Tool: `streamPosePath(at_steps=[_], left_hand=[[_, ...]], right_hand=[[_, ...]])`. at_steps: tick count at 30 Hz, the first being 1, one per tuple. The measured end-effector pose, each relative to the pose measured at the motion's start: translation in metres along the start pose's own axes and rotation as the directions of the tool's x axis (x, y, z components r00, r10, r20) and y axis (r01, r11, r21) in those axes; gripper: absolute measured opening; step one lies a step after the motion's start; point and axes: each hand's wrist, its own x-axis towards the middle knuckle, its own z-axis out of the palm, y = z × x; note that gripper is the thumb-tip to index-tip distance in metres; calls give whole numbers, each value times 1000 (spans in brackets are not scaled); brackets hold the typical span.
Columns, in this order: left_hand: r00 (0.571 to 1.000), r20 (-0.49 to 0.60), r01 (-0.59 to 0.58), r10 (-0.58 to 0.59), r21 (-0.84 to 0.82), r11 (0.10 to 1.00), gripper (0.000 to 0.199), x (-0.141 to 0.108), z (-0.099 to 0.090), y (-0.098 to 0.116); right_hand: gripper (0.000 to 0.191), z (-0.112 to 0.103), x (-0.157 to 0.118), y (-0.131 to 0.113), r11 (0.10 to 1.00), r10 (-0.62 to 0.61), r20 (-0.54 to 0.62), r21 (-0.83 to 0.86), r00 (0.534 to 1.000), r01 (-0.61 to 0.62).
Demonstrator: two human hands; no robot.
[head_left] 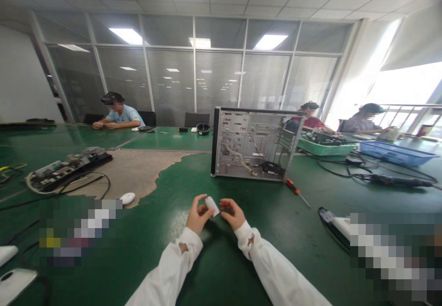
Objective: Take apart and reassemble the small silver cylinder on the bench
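Over the green table, my left hand (196, 218) pinches a small white rectangular block (212, 206) between thumb and fingers. What kind of part it is cannot be made out. Close to the block's right end is my right hand (234, 214), its fingers curved and thumb and forefinger apart. Whether its fingertips touch the block is unclear. Just beyond both hands stands an opened computer case (255, 144), its bare metal frame and loose cables showing. A screwdriver (297, 192) with a red and black handle lies at the case's right corner.
Left lie a long circuit assembly (69, 167) with cables and a white mouse (127, 198). At right are a green basket (328, 148) of cables, a blue basket (397, 154) and a black corded tool (397, 180). A person (120, 114) sits far left; two others sit right.
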Motion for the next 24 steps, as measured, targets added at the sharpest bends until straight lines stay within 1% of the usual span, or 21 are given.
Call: streamPosePath(at_steps=[2, 4, 6, 8, 11, 14, 18, 24], left_hand=[[998, 15, 59, -58, -181, 982, 59, 0, 1, 2], [992, 25, 126, -124, -323, 938, 59, -1, 1, 4], [980, 47, 196, -195, -420, 886, 55, -2, 1, 6], [964, 89, 262, -250, -472, 842, 49, -3, 0, 7], [937, 171, 350, -306, -502, 791, 41, -3, -2, 5], [917, 227, 399, -327, -513, 760, 34, -1, -3, 1], [915, 228, 404, -333, -509, 761, 29, 1, -4, -6], [921, 252, 386, -297, -487, 783, 34, 2, -3, -10]], right_hand=[[41, 1, -1, -3, 992, -17, 112, 124, 994, 3], [48, 1, -1, -4, 971, -23, 208, 238, 978, -27], [54, 1, 0, -5, 950, -22, 255, 306, 967, -59], [58, 0, 1, -4, 934, -22, 273, 348, 962, -78], [62, -1, 3, -5, 917, -22, 301, 386, 953, -100], [60, -1, 3, -7, 917, -20, 341, 381, 940, -118], [59, 1, 1, -11, 926, 4, 349, 353, 937, -136], [59, 2, 1, -12, 941, 30, 332, 309, 943, -138]])
